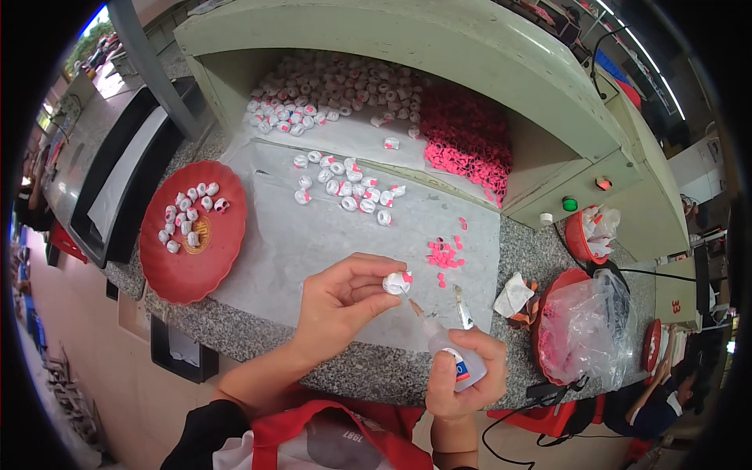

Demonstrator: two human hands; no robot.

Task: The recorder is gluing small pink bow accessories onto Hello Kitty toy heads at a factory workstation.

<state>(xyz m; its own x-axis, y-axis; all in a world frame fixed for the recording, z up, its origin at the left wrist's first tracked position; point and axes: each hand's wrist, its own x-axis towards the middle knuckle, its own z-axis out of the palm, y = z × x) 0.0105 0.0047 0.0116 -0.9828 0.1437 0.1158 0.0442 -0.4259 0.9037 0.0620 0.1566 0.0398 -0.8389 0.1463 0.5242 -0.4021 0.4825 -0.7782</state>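
Observation:
My left hand pinches a small round white piece with a pink patch between thumb and fingers. A clear squeeze bottle with a thin nozzle is gripped in my right hand. The nozzle points up and left, its fine tip at or very near the white piece; contact is hard to make out. Beyond my hands, several similar white pieces lie on a white sheet. Small flat pink pieces are scattered to the right, above a slim metal tool.
A red scalloped plate at left holds more white pieces. A pale green cabinet arches over a white heap and a pink heap. Right stand a small red basket and a plastic bag on a red dish.

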